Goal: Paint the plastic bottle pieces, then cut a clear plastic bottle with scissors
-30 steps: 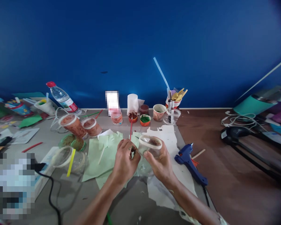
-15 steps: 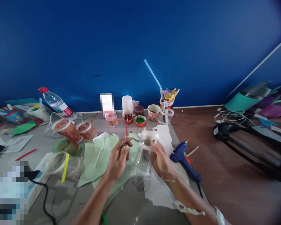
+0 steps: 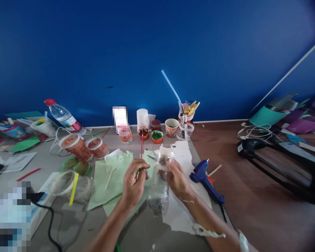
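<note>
My right hand (image 3: 179, 179) is wrapped round a clear plastic bottle (image 3: 157, 196), its wide open end facing away from me and its ridged base toward me. The thumb lies at the rim, and some dark smears show inside. My left hand (image 3: 134, 178) is beside the bottle with fingers curled together, stained dark at the fingertips; what it pinches, if anything, is hidden. Just beyond those fingers a thin red stick (image 3: 141, 148) runs up to a small pot of dark red paint (image 3: 144, 135). A small pot of green paint (image 3: 157, 136) stands beside it.
Green paper (image 3: 98, 189) and torn white paper (image 3: 183, 210) lie under the hands. A blue glue gun (image 3: 208, 182) rests at right, its cord trailing down. Reddish-coated tubs (image 3: 77, 148), a water bottle (image 3: 64, 117) and a black-framed object (image 3: 275, 168) lie further out.
My left hand has come slightly nearer to me, with its fingers still curled. The bottle's open end has tilted a little to the left in my right hand.
</note>
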`<action>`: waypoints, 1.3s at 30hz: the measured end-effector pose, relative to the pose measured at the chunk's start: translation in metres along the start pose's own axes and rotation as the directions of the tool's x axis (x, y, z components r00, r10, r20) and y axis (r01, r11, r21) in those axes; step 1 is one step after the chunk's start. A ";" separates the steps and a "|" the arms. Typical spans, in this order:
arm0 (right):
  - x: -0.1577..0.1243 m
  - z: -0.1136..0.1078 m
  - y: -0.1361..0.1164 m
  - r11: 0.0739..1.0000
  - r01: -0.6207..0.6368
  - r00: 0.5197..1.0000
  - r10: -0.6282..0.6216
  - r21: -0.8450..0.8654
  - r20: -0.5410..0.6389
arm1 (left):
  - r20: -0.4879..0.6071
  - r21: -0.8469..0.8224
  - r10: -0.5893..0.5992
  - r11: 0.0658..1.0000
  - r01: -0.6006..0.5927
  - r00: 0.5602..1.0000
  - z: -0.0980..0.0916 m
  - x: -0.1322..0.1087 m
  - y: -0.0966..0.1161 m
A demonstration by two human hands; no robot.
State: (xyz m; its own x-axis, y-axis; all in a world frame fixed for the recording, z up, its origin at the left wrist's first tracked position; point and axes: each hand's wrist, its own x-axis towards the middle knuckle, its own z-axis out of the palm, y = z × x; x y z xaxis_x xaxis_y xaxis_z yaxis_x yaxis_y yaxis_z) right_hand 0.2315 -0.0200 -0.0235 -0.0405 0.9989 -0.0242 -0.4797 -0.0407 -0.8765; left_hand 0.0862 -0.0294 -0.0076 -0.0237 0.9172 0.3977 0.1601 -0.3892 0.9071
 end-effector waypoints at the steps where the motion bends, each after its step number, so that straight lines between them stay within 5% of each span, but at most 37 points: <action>1: 0.000 0.000 0.000 1.000 -0.005 1.000 0.005 0.001 -0.008 | 0.013 0.007 0.013 1.000 -0.013 1.000 0.000 -0.001 -0.001; 7: 0.000 -0.001 0.004 0.997 -0.057 0.994 0.053 -0.049 -0.091 | -0.004 0.053 -0.041 0.998 0.041 0.999 0.002 -0.008 -0.009; 14: -0.003 0.002 -0.002 0.974 -0.126 0.986 0.102 -0.187 -0.131 | 0.086 0.272 0.242 0.928 -0.256 0.966 0.002 -0.003 -0.009; 20: -0.006 0.005 -0.014 0.968 -0.161 0.984 0.141 -0.194 -0.112 | 0.166 0.256 0.098 0.957 -0.138 0.981 0.002 0.001 -0.001; 31: -0.002 -0.006 -0.006 0.955 -0.172 0.984 0.175 -0.240 -0.007 | 0.274 0.308 0.329 0.860 -0.407 0.904 -0.004 0.006 0.011; 39: -0.002 -0.005 -0.007 0.960 -0.195 0.980 0.197 -0.198 -0.014 | 0.361 0.444 0.370 0.739 -0.507 0.856 -0.003 -0.003 -0.003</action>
State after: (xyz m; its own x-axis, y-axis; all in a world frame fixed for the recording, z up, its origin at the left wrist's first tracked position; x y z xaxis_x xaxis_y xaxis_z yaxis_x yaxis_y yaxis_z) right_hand 0.2389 -0.0212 -0.0197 -0.1218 0.9716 -0.2028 -0.2791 -0.2296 -0.9324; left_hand 0.0823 -0.0307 -0.0113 0.3954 0.6720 0.6262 0.5689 -0.7144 0.4074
